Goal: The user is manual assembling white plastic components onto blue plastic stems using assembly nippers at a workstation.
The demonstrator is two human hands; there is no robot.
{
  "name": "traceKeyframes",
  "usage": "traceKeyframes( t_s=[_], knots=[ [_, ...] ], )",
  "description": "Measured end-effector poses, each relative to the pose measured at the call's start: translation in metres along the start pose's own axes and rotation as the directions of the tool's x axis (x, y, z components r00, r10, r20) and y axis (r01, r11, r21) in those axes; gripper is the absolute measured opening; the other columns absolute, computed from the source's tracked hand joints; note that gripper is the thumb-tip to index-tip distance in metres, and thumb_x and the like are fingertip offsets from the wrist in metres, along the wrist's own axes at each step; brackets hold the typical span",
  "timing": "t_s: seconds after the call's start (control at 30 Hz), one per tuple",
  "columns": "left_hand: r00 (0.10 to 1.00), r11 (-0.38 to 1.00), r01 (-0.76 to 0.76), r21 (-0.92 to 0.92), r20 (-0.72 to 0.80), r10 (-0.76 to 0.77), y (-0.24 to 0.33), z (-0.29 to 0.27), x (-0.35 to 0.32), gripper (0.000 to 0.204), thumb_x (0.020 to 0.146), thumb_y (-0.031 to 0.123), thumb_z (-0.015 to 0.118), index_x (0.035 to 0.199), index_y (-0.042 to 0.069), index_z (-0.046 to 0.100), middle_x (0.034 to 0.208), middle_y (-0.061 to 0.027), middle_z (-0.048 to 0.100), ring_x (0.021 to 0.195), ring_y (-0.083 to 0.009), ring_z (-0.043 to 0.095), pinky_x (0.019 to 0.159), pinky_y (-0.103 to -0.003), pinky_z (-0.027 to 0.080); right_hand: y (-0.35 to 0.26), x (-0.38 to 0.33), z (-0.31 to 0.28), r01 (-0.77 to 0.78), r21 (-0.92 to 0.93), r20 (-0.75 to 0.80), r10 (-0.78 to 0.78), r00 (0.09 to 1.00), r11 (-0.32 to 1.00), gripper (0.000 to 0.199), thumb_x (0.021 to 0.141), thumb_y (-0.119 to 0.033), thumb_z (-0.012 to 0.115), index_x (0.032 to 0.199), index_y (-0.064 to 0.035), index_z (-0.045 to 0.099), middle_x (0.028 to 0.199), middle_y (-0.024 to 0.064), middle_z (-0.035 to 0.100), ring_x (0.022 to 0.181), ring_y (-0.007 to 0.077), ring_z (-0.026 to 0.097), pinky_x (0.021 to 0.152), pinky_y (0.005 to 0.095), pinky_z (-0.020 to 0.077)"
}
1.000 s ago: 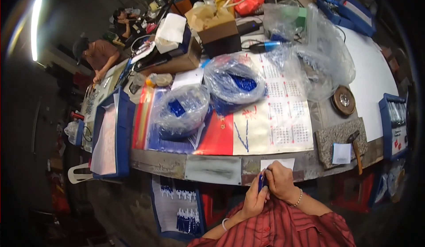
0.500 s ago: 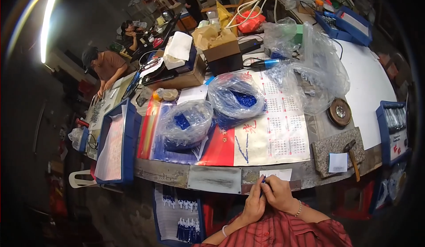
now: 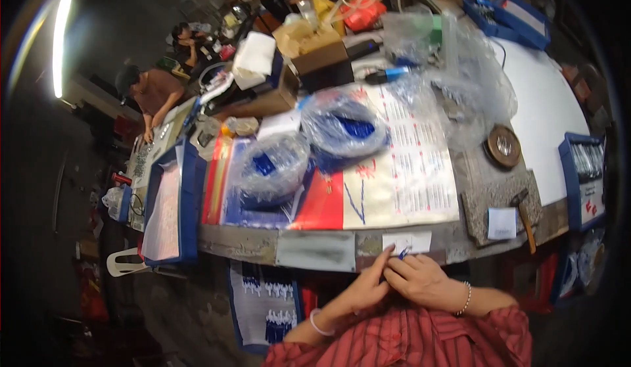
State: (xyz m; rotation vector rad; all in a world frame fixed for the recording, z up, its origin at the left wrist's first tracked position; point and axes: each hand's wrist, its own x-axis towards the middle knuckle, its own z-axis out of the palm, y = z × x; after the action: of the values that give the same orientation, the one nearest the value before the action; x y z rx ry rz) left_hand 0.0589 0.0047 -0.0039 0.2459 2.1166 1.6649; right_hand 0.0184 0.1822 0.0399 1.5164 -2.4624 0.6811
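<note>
My hands meet just off the table's front edge, over my striped red shirt. A small blue part pokes out between the fingertips; most of it is covered, so its kind does not show. My right hand is closed round it, knuckles up, a beaded bracelet at the wrist. Pressed against the right one, my left hand also holds the part, its index finger straight and raised. Its other fingers are largely hidden. A white paper slip lies on the table edge just beyond the fingertips.
Two clear bags of blue parts stand on the calendar sheet. A hammer lies on a stone slab, near a round wooden dish. Below sits a blue tray of blue-and-white pieces. A co-worker sits far left.
The view has shifted a little. My hands have spread slightly, with the left index finger now straightened and lifted off the part. More of my forearms shows.
</note>
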Motion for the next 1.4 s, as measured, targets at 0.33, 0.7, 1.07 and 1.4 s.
traceKeyframes(
  t_s=[0.33, 0.7, 1.07, 1.4],
  knots=[
    [0.969, 0.888, -0.136, -0.438, -0.244, 0.028, 0.040, -0.062, 0.026, 0.051, 0.093, 0.013, 0.047, 0.139, 0.000, 0.028, 0.126, -0.0138, 0.048, 0.114, -0.0200, 0.049, 0.092, -0.031, 0.042, 0.068, -0.016, -0.023, -0.350, 0.392, 0.029, 0.369, 0.929, 0.851, 0.020, 0.074, -0.006, 0.062, 0.091, -0.0010, 0.053, 0.077, 0.0143, 0.053, 0.067, 0.0289, 0.056, 0.054, 0.0329, 0.0436],
    [0.985, 0.931, 0.168, -0.325, 0.079, -0.150, 0.017, -0.026, 0.053, 0.021, 0.090, 0.015, 0.056, 0.104, 0.000, 0.061, 0.082, 0.0007, 0.061, 0.065, -0.0038, 0.051, 0.059, -0.018, 0.041, 0.069, -0.002, 0.011, -0.514, 0.819, 0.565, 0.513, 0.646, -0.256, 0.021, 0.084, -0.011, 0.064, 0.094, -0.0046, 0.047, 0.071, -0.0001, 0.053, 0.048, 0.0042, 0.049, 0.043, 0.0171, 0.0397],
    [0.953, 0.908, 0.289, -0.305, 0.186, -0.241, -0.005, -0.037, 0.069, 0.020, 0.089, 0.018, 0.058, 0.099, 0.001, 0.062, 0.076, 0.0014, 0.060, 0.057, -0.0021, 0.047, 0.051, -0.017, 0.038, 0.095, 0.021, 0.037, -0.530, 0.824, 0.519, 0.641, 0.566, -0.199, 0.024, 0.083, -0.018, 0.066, 0.098, -0.0036, 0.054, 0.074, -0.0023, 0.055, 0.054, 0.0025, 0.045, 0.043, 0.0175, 0.0337],
    [0.963, 0.934, 0.245, -0.262, 0.179, -0.202, -0.003, -0.045, 0.087, 0.023, 0.089, 0.016, 0.059, 0.105, 0.000, 0.060, 0.075, 0.0007, 0.060, 0.054, -0.0024, 0.046, 0.050, -0.017, 0.038, 0.109, 0.030, 0.058, -0.517, 0.851, 0.420, 0.704, 0.572, -0.087, 0.023, 0.090, -0.027, 0.059, 0.084, -0.0049, 0.060, 0.065, -0.0067, 0.051, 0.055, 0.0004, 0.040, 0.049, 0.0174, 0.0312]
  ],
)
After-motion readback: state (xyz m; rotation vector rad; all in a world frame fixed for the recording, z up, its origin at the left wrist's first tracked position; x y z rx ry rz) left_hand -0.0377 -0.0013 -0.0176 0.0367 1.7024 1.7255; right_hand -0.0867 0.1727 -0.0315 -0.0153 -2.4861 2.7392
